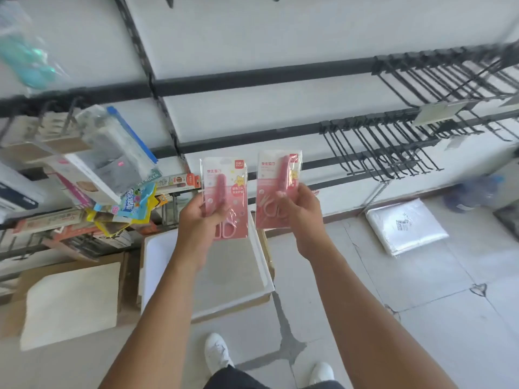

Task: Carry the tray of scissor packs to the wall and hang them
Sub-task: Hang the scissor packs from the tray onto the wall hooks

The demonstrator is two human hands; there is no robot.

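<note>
We hold two pink scissor packs up in the middle of the frame, one in each hand, in front of the white wall. Our left hand (200, 217) has its fingers (209, 211) clenched around the lower half of the left scissor pack (224, 192), thumb across the front, so the pack stands nearly upright with the pink scissors showing through the clear cover. Our right hand (302, 211) pinches the right scissor pack (276, 189) at its right edge, fingers closed on it, and the pack tilts slightly to the right. The two packs sit just beside each other without touching.

Below the hands, in the lower middle of the frame, the white tray (261, 265) rests on cardboard boxes (70, 299) on the floor; what we can see of its inside looks bare, though our left forearm hides part of it. At the upper right, rows of black hooks (393, 153) jut from the rails on the wall. At the left, other packaged goods (112, 153) hang in a blurred cluster. A stack of clear plastic bags (407, 226) lies on the tiled floor (421, 332) at the right, and our white shoes (217, 352) show at the bottom.
</note>
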